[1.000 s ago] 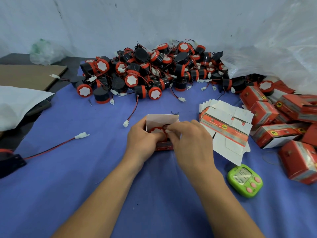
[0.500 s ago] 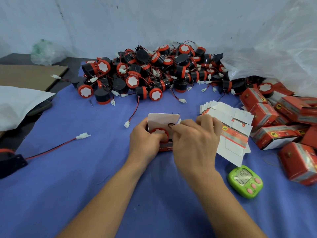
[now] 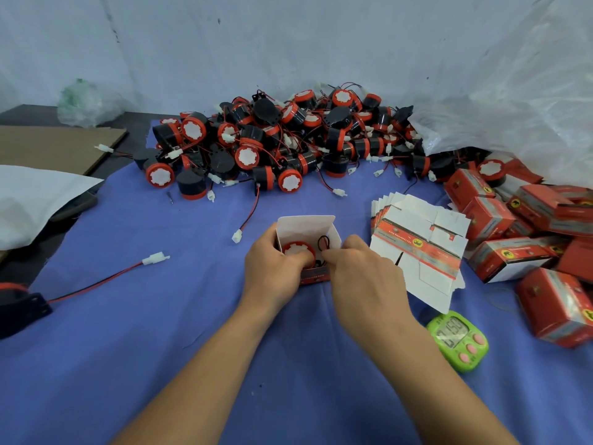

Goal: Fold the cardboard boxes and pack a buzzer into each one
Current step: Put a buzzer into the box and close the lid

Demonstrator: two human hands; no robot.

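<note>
Now; blue cloth (image 3: 160, 364); pale wall (image 3: 288, 43); hands, left (image 3: 271, 273) and right (image 3: 365, 284), grip box (image 3: 305, 228)

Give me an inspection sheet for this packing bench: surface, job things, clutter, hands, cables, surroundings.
Surface: blue cloth, crowded along the far and right sides.
Job's things: open box with a buzzer inside; buzzer pile behind; flat blanks and packed boxes at right.
Clutter: green timer, white bag, cardboard sheet.
Grippers: left hand grips the open box; right hand fingertips at its mouth, grip unclear.
Cables: wire loop in the box; plugged lead from a stray buzzer at left.
Surroundings: white wall, plastic sack at right.
</note>
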